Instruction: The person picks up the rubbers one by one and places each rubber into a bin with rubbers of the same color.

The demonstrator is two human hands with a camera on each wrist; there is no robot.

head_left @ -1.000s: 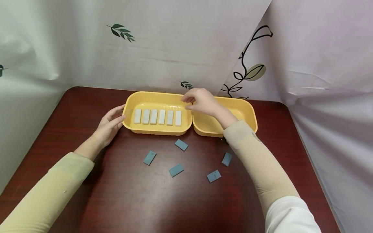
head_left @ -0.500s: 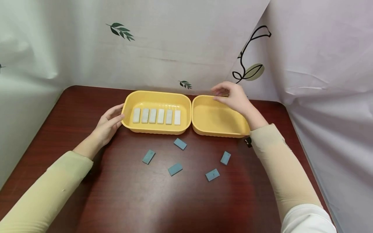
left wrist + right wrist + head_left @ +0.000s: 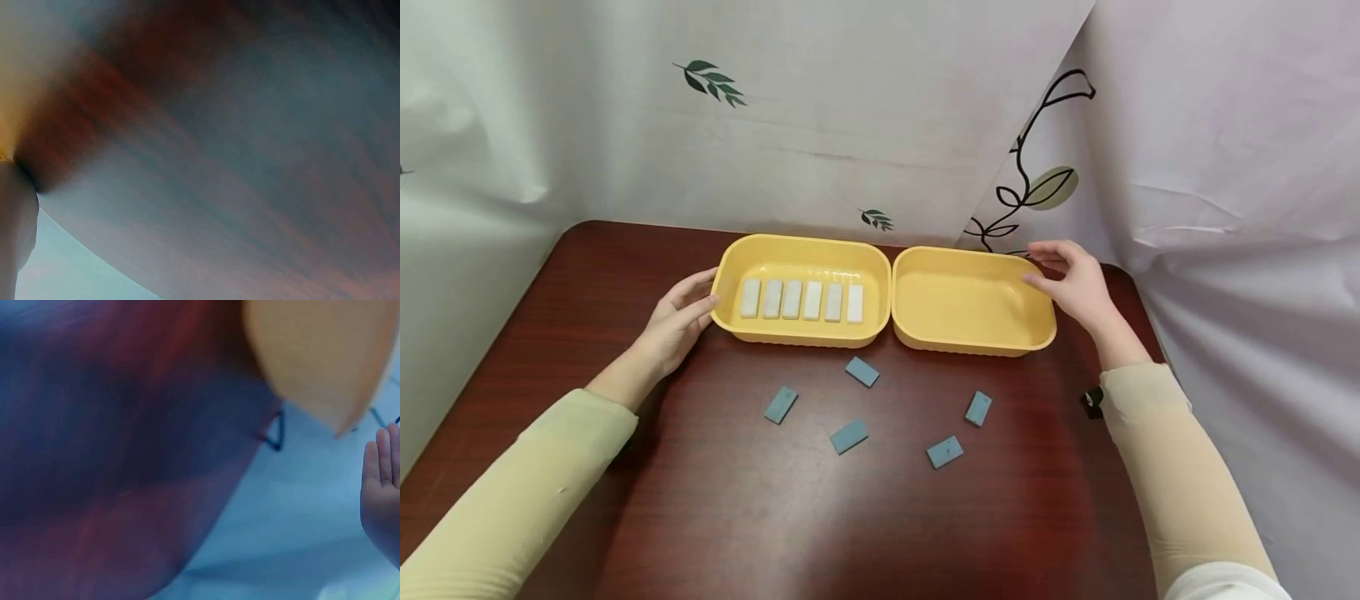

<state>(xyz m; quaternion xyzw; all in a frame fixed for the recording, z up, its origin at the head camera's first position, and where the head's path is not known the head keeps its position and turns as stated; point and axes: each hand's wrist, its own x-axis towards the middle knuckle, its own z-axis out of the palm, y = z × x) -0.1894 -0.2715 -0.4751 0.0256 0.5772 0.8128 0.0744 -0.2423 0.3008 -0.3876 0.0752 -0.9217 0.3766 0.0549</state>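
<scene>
Two yellow plastic trays stand side by side in the head view. A row of several white rectangular blocks lies in the left tray. My left hand rests against that tray's left end, thumb tip at the rim and fingers extended along the outside. The right tray has a bare floor. Over its far right corner is my right hand, fingers reaching past the rim and thumb overlapping the inside. In the right wrist view its fingers look straight, beside the tray.
Several blue-grey rectangular blocks, such as the nearest one, lie scattered on the dark red wooden table in front of the trays. A pale curtain with leaf prints hangs behind. A small black object shows beside the right sleeve.
My right hand has moved right, from between the trays, across the right tray to its far right corner. My left hand stays at the left tray's end. The blocks have kept their places.
</scene>
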